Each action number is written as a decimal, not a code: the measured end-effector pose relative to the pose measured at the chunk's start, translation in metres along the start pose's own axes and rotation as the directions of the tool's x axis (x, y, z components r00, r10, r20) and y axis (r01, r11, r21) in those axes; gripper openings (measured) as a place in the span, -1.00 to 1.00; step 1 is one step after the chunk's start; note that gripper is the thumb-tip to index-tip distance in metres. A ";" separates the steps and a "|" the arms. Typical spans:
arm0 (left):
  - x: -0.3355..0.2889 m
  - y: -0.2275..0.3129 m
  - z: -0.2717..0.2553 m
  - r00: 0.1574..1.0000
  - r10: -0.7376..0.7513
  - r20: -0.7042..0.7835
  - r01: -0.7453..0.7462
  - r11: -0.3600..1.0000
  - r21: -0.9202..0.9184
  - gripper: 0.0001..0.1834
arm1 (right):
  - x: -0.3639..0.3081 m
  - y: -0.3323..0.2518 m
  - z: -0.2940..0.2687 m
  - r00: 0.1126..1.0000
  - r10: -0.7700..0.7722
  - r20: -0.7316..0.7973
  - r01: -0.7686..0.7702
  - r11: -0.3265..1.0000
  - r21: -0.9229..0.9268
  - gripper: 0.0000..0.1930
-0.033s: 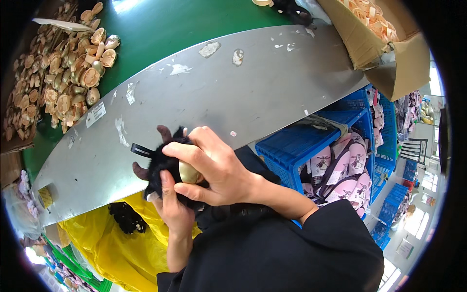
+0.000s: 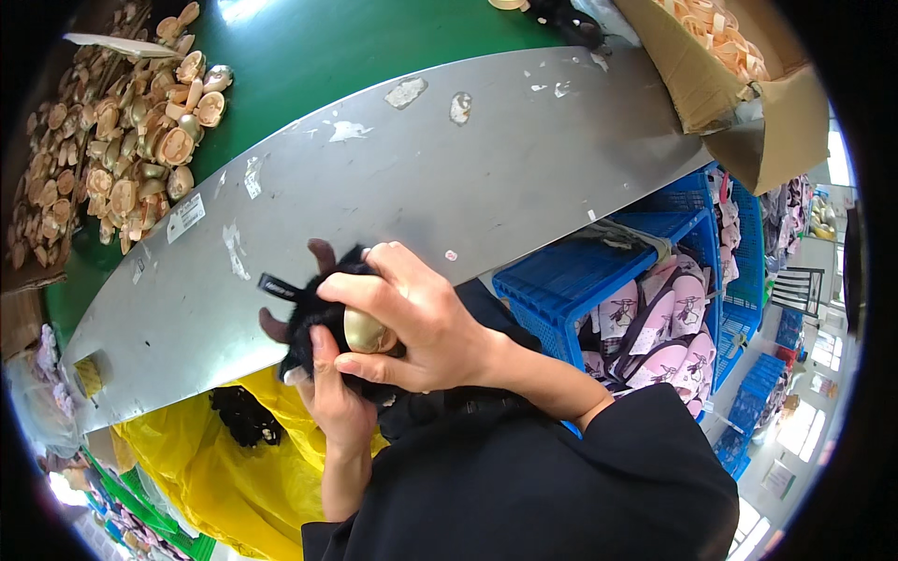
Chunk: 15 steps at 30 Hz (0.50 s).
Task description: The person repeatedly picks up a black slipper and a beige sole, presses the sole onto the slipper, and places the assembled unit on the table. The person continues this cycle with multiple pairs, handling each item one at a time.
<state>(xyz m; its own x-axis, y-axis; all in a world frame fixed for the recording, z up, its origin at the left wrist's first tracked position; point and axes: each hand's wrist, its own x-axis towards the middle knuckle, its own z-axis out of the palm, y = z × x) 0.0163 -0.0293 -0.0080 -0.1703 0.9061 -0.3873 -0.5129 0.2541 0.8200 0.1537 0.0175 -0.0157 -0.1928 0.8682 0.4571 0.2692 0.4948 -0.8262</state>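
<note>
A black furry plush toy head [image 2: 311,313] with two brown horns is held between my hands, over the near edge of the metal-topped bench. A shiny gold, rounded plastic piece [image 2: 367,332] sits against the fur under my right palm. My left hand [image 2: 339,407] grips the plush from below, thumb pressed on the fur. My right hand [image 2: 421,323] curls around the plush and the gold piece, its index finger on the fur and its thumb near the gold piece's lower edge. A black ribbon loop [image 2: 279,288] sticks out between the horns. The toy's underside is hidden.
Gold and tan plastic pieces [image 2: 140,168] are heaped at the far left. A cardboard box [image 2: 687,84] of peach-coloured parts stands far right, beside another black plush [image 2: 566,23]. Blue crates [image 2: 561,290] with pink printed pieces are at right; a yellow bag [image 2: 206,477] lies below left.
The plush has turned slightly in my hands; its horns and ribbon loop have shifted a little right. More of the gold piece shows. Both hands keep their grip.
</note>
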 end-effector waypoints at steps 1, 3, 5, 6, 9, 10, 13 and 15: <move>0.001 0.001 -0.009 0.994 -0.038 0.105 0.038 0.999 0.002 -0.50 | 0.002 0.000 -0.002 1.000 0.004 0.006 -0.004 1.000 0.015 -0.46; -0.004 0.003 -0.007 0.996 -0.042 0.075 0.047 0.997 -0.064 -0.62 | 0.002 0.001 -0.003 0.999 0.000 -0.051 0.006 0.994 0.108 -0.54; -0.007 0.007 -0.009 0.992 -0.024 0.123 0.021 0.999 0.027 -0.76 | 0.000 -0.002 -0.009 0.994 0.103 -0.037 -0.094 0.977 0.189 -0.65; -0.005 0.010 -0.007 0.985 -0.025 0.173 0.018 0.999 0.047 -0.78 | 0.000 -0.004 -0.012 0.984 0.177 -0.018 -0.167 0.953 0.252 -0.66; -0.002 0.013 -0.019 0.955 -0.115 0.273 0.115 0.993 0.016 -0.68 | -0.001 -0.006 -0.013 0.951 0.306 0.035 -0.295 0.872 0.390 -0.70; -0.004 0.012 -0.020 0.956 -0.148 0.253 0.149 0.989 0.016 -0.62 | -0.001 -0.006 -0.011 0.947 0.316 0.058 -0.310 0.855 0.416 -0.70; -0.009 0.009 -0.023 0.943 -0.207 0.260 0.233 0.970 -0.072 -0.47 | 0.000 -0.009 -0.009 0.921 0.369 0.127 -0.382 0.791 0.478 -0.71; -0.013 0.004 -0.028 0.930 -0.227 0.291 0.283 0.944 -0.170 -0.43 | 0.001 -0.010 -0.009 0.906 0.392 0.161 -0.415 0.748 0.518 -0.72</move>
<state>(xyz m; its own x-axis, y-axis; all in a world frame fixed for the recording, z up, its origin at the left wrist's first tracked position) -0.0070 -0.0494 -0.0113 0.2026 0.8830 -0.4233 -0.6757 0.4390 0.5923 0.1598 0.0136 -0.0042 -0.2208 0.9746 0.0373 -0.2071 -0.0095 -0.9783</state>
